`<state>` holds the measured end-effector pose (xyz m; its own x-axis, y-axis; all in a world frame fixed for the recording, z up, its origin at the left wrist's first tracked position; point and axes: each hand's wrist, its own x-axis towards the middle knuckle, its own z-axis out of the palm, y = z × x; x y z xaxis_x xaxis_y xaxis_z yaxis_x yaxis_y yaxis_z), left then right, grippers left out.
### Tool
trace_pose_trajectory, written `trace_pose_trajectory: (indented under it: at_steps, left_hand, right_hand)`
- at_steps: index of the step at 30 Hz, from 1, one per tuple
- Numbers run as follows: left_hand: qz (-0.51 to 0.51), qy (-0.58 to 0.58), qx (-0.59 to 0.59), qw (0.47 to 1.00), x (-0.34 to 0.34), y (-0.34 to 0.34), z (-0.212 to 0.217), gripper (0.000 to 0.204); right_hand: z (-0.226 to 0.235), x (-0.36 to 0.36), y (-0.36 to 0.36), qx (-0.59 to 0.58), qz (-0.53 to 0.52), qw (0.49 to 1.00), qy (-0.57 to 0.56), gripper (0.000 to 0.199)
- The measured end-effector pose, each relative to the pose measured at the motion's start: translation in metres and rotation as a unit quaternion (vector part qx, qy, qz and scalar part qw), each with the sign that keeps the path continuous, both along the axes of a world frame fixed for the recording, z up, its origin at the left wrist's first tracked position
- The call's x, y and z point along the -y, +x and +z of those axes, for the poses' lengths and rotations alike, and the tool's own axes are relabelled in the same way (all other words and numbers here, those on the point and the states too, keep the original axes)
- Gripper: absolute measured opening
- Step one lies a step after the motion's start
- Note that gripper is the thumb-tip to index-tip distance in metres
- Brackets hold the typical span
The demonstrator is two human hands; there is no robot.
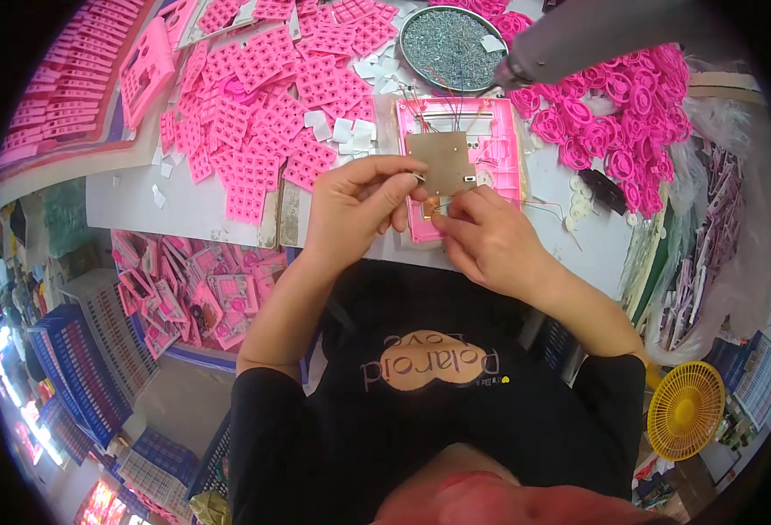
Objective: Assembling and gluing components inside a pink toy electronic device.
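Near the centre of the frame, slightly above the middle, both hands meet over a pink plastic housing (497, 144) that lies flat on the white worktable (184, 206). A brown circuit board (442, 162) with thin wires (438, 105) running from its upper edge sits on the housing. The left hand (350, 206) has thumb and forefinger pressed together on a small metal part (419, 178) at the board's left edge, the remaining fingers curled under. The right hand (490, 241) pinches at the board's lower edge with its fingertips; what lies between them is too small to tell. Above the housing, at the top of the frame, stands a round metal tray of screws (448, 45), with a grey tool (578, 35) reaching in from the upper right. Pink keypad grids (263, 114) spread over the upper left, pink ring-shaped parts (613, 114) pile at the upper right, and a yellow fan (685, 409) stands at the lower right.
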<state>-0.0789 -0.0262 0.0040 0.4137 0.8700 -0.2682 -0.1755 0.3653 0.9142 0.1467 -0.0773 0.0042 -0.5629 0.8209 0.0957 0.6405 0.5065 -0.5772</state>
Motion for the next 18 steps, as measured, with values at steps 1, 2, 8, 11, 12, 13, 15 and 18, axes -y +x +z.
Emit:
trace_pose_trajectory:
  at_steps: [1, 2, 8, 11, 12, 13, 15, 18]
  left_hand:
    - [0.000, 0.029, -0.008, 1.000, 0.003, 0.001, 0.000, 0.020]
    - [0.000, 0.058, -0.016, 0.998, 0.006, 0.001, 0.000, 0.020]
    - [-0.019, 0.158, -0.094, 0.983, 0.014, 0.004, 0.001, 0.030]
    - [0.011, 0.155, -0.085, 0.984, 0.012, 0.007, -0.001, 0.028]
    - [0.010, 0.160, -0.090, 0.983, 0.011, 0.005, -0.002, 0.028]
    - [0.009, 0.165, -0.095, 0.982, 0.011, 0.004, -0.003, 0.028]
    - [0.010, 0.175, -0.108, 0.979, 0.009, 0.001, -0.003, 0.028]
    - [0.012, 0.184, -0.112, 0.976, 0.006, 0.001, -0.004, 0.029]
  right_hand:
    - [-0.001, 0.002, -0.002, -0.005, -0.018, 1.000, 0.011, 0.031]
    - [-0.001, 0.002, -0.001, -0.006, -0.013, 1.000, 0.017, 0.032]
    - [-0.003, 0.003, -0.001, -0.001, -0.021, 0.999, 0.044, 0.042]
    - [-0.001, 0.004, -0.008, 0.050, -0.022, 0.997, 0.061, 0.040]
    - [0.002, -0.001, -0.003, 0.024, -0.012, 0.999, 0.043, 0.036]
    - [0.003, -0.007, 0.001, -0.001, -0.002, 1.000, 0.026, 0.033]
    - [0.001, -0.017, 0.002, 0.050, 0.005, 0.999, 0.014, 0.024]
    - [0.004, -0.032, -0.010, 0.132, 0.008, 0.991, -0.027, 0.016]
